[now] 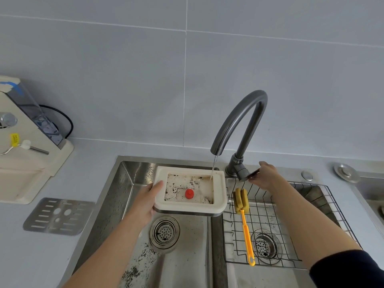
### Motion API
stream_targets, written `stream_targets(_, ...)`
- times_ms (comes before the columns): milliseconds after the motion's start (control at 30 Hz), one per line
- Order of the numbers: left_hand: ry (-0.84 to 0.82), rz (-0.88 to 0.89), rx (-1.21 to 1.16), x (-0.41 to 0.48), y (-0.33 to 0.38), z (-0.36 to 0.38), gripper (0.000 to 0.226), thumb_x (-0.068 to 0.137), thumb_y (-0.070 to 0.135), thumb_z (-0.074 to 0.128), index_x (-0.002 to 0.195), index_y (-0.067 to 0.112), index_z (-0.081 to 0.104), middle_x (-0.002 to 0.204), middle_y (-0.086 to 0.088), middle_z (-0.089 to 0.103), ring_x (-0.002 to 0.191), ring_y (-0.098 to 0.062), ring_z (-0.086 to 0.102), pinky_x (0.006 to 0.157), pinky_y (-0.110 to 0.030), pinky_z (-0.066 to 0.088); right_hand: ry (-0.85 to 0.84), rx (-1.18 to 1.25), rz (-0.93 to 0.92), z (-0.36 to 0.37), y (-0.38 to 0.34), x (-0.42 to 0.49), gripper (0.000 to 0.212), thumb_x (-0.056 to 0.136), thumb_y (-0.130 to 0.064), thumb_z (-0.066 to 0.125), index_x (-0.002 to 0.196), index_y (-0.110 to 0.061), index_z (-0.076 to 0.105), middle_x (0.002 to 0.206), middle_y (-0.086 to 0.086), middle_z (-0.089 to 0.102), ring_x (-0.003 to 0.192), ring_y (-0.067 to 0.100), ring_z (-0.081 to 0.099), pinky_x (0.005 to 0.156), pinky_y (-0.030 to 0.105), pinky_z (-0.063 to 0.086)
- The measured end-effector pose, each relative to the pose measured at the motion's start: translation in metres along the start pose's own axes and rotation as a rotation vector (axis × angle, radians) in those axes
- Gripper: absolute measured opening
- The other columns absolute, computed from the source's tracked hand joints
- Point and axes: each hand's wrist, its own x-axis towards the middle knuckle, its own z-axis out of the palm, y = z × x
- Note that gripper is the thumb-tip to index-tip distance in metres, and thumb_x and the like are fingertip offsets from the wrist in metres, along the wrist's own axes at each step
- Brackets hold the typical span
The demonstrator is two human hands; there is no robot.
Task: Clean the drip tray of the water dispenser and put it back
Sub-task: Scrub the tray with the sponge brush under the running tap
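Grey-tiled kitchen, steel sink (124,183) at 6 o'clock: left hand (145,201) gripping drip tray (190,191) under running faucet (239,125), right hand (265,174) closing on lever; tilting tray risks splashing grime onto surface (31,256).

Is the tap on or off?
On. A thin stream runs from the tap spout into the tray's back right corner; the right hand is on the lever.

The drip tray (220,188) is a white, shallow rectangular basin with rounded corners, held roughly level just right of the left hand (145,201), whose thumb lies on its near-left rim. Its floor is stained brown and speckled black, with a red float (189,193) near the middle.
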Motion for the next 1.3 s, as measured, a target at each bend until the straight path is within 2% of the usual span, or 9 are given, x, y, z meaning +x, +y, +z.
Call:
stream_targets(167,-0.006,0.008,-0.004,-0.003,0.001,0.000,0.017,0.091,0.018,0.052,0.106,0.009,0.055,0.090,-0.006,0.064,0.082,-0.021,0.060,0.073,-0.038,0.051,-0.013,-0.744,-0.184,-0.003,0.023,-0.014,0.046,0.090,0.002,0.047,0.135,0.002,0.037,0.133,0.023,0.044,0.119,0.032,0.048,0.088,0.029,0.046)
stream_targets(267,-0.007,0.012,0.001,-0.005,0.000,-0.002,0.014,0.091,0.018,0.052,0.103,0.011,0.055,0.090,-0.006,0.064,0.083,-0.021,0.060,0.068,-0.036,0.051,-0.036,-0.759,-0.100,-0.004,0.045,-0.019,0.033,0.093,-0.002,0.040,0.123,0.010,0.046,0.119,0.029,0.055,0.112,0.041,0.055,0.066,0.031,0.048)
stream_targets(400,-0.010,0.010,0.004,-0.008,0.000,-0.003,0.007,0.091,0.018,0.052,0.096,0.013,0.055,0.089,-0.006,0.063,0.081,-0.021,0.059,0.065,-0.035,0.050,-0.159,-1.000,0.010,-0.008,0.087,-0.029,0.022,0.097,-0.015,0.037,0.078,-0.008,0.043,0.070,0.007,0.049,0.074,0.023,0.059,0.069,0.030,0.054)
stream_targets(500,-0.012,0.013,0.017,-0.010,-0.001,-0.004,0.006,0.092,0.018,0.051,0.089,0.014,0.054,0.089,-0.006,0.061,0.080,-0.020,0.058,0.063,-0.035,0.049,-0.216,-1.110,0.063,-0.009,0.116,-0.032,0.011,0.095,-0.013,0.043,0.087,-0.009,0.038,0.069,0.005,0.048,0.071,0.019,0.061,0.070,0.029,0.055)
stream_targets(700,-0.013,0.018,0.025,-0.012,-0.003,-0.008,0.006,0.092,0.019,0.051,0.091,0.014,0.054,0.089,-0.006,0.061,0.079,-0.020,0.058,0.062,-0.035,0.049,-0.144,-1.128,-0.007,-0.001,0.149,-0.041,0.015,0.091,-0.007,0.049,0.080,-0.013,0.039,0.069,-0.003,0.041,0.057,0.005,0.039,0.048,0.015,0.035)
stream_targets(867,-0.033,0.020,0.023,-0.013,-0.004,-0.015,0.016,0.093,0.019,0.050,0.106,0.011,0.051,0.090,-0.005,0.062,0.081,-0.019,0.058,0.060,-0.033,0.047,-0.076,-0.862,-0.021,-0.007,0.151,-0.046,0.013,0.093,0.000,0.033,0.086,-0.008,0.041,0.068,0.003,0.047,0.054,0.013,0.051,0.043,0.019,0.040)
stream_targets(1067,-0.048,0.010,0.020,-0.010,-0.006,-0.023,0.022,0.092,0.021,0.051,0.111,0.011,0.051,0.093,-0.006,0.062,0.085,-0.022,0.059,0.063,-0.037,0.050,0.008,-0.610,-0.085,-0.034,0.144,-0.076,0.021,0.093,-0.004,0.036,0.077,-0.006,0.050,0.058,0.001,0.037,0.047,0.011,0.029,0.042,0.020,0.025)
stream_targets(1200,-0.059,0.005,0.021,-0.009,-0.006,-0.026,0.023,0.092,0.022,0.050,0.112,0.010,0.051,0.095,-0.007,0.062,0.086,-0.023,0.059,0.064,-0.038,0.050,0.005,-0.614,-0.211,-0.055,0.139,-0.111,0.019,0.092,-0.009,0.048,0.094,0.006,0.060,0.058,0.003,0.042,0.048,0.011,0.032,0.043,0.019,0.025)
stream_targets(1300,-0.060,0.009,0.020,-0.008,-0.008,-0.028,0.022,0.092,0.021,0.050,0.111,0.010,0.051,0.094,-0.006,0.062,0.085,-0.023,0.059,0.067,-0.039,0.051,0.025,-0.699,-0.386,-0.068,0.129,-0.140,0.017,0.090,-0.011,0.054,0.105,-0.007,0.062,0.056,0.000,0.048,0.047,0.011,0.037,0.040,0.015,0.030)
